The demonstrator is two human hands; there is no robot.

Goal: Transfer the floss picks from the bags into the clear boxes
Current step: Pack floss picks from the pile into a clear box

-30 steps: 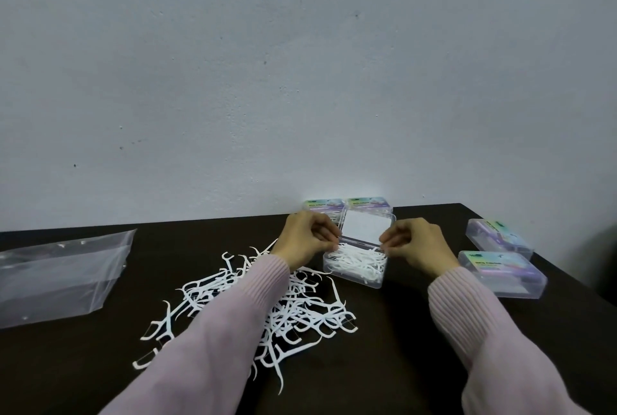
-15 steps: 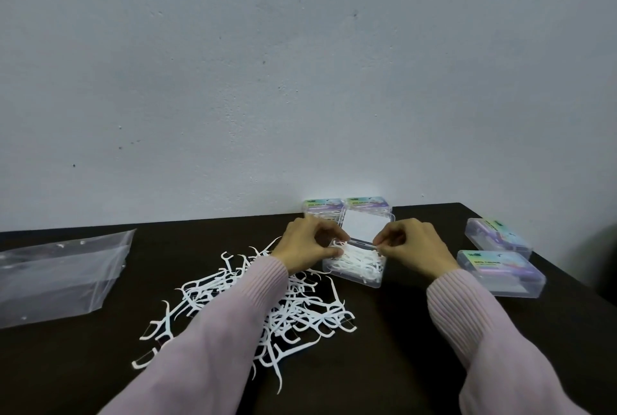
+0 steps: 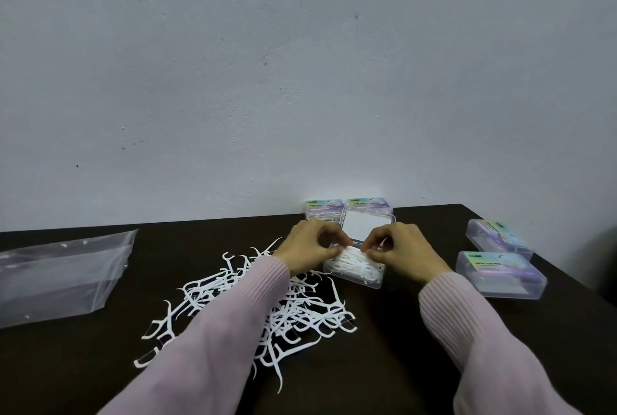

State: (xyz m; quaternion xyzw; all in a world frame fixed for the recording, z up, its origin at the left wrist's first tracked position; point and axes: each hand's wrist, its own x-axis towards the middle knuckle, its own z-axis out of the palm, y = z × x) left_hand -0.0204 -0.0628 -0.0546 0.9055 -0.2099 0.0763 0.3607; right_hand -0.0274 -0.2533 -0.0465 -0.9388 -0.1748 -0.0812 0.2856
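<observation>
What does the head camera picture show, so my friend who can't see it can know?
Two hands, the left hand and the right hand, pinch white plastic floss picks over an open clear plastic box on a dark table. A loose pile of white floss picks lies nearby, a clear plastic bag at the left, and closed boxes at the right.

We see a dark table (image 3: 384,364) carrying a scatter of loose white floss picks (image 3: 300,311), an open clear box (image 3: 359,269) of picks, an empty plastic bag (image 3: 60,276) left, closed boxes (image 3: 499,274) right and back.
</observation>
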